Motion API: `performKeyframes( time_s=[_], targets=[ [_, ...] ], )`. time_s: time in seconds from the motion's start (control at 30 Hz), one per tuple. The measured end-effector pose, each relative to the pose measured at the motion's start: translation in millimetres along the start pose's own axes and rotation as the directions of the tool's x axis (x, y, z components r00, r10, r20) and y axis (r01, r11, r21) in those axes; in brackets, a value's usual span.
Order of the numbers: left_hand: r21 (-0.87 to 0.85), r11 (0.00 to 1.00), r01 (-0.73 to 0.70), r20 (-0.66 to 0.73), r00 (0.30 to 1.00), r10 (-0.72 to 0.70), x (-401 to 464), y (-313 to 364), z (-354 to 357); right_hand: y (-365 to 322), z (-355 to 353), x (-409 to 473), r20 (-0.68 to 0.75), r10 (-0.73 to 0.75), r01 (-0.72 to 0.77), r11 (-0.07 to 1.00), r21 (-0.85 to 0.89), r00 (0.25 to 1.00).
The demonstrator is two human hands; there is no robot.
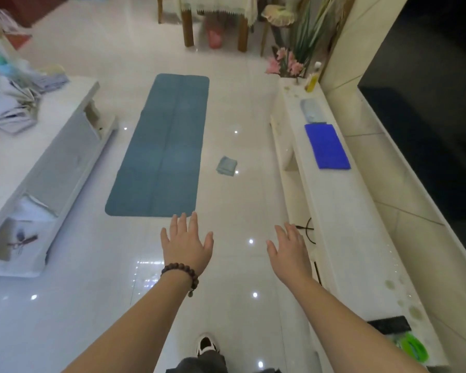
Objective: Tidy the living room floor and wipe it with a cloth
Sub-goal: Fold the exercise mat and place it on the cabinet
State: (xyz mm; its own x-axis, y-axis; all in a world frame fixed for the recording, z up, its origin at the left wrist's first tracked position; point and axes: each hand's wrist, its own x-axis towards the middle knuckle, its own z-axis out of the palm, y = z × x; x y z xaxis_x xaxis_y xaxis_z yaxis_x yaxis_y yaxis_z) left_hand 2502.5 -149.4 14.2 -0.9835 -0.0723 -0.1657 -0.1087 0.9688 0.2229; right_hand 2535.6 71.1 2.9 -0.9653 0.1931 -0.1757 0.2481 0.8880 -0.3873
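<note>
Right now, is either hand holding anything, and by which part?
Nothing is held. The left hand and right hand are both open, fingers spread, above the tiled floor. The folded cloth lies untouched ahead.

Table [51, 146] at left: cut by frame edge; items on top blurred, unidentifiable. Green object [414, 347] on TV shelf [361, 238]: partly cut off, type unclear. Red item [214, 39] under far dining table [215, 6]: blurred. Shoe [206, 344]: partly hidden by trouser leg.
</note>
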Motion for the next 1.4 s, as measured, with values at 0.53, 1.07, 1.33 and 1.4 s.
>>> performKeyframes(
  time_s=[0.53,1.07,1.33,1.4],
  targets=[
    [0.033,0.996,0.086,0.016,0.996,-0.087,310.3,122.3,2.9,21.8,-49.3,351.7,0.03,-0.015,0.013,0.999,0.039,0.999],
    [-0.013,0.977,0.214,0.028,0.977,-0.213,590.1,276.3,-21.4,35.6,-137.4,685.3,0.157,-0.171,0.177,0.984,-0.022,0.973],
    [-0.076,0.947,0.313,0.029,0.95,-0.311,759.7,294.3,-17.5,6.1,-137.1,873.4,0.157,-0.225,0.234,0.971,-0.043,0.962],
    [-0.094,0.935,0.342,0.025,0.94,-0.341,807.2,297.3,-24.3,-11.0,-141.2,923.7,0.161,-0.241,0.253,0.966,-0.058,0.957]
  ],
)
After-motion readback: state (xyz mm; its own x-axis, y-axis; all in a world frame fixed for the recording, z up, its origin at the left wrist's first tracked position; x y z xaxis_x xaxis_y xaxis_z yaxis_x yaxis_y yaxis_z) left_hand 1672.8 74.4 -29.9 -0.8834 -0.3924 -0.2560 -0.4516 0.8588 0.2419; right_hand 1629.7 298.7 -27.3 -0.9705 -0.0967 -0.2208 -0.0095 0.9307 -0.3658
